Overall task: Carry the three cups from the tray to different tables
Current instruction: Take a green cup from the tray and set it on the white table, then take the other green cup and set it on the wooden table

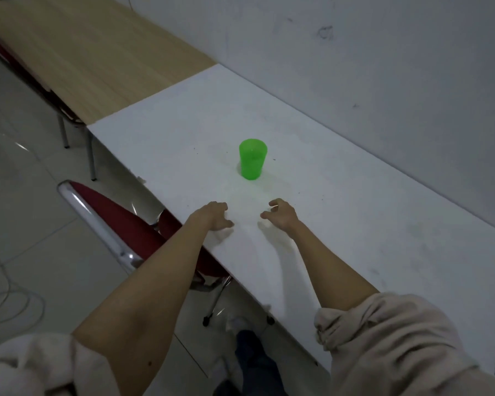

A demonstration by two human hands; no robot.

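A bright green plastic cup stands upright on the white table, near the table's middle. Both my hands hover just above the tabletop on the near side of the cup, apart from it. My left hand has its fingers curled loosely and holds nothing. My right hand is likewise empty, fingers spread and bent. The cup stands free, about a hand's length beyond my fingertips. No tray and no other cups are in view.
A wooden-topped table adjoins the white one at the far left. A red chair with a chrome frame is tucked under the white table's left edge. A grey wall runs along the right. White cables lie on the tiled floor.
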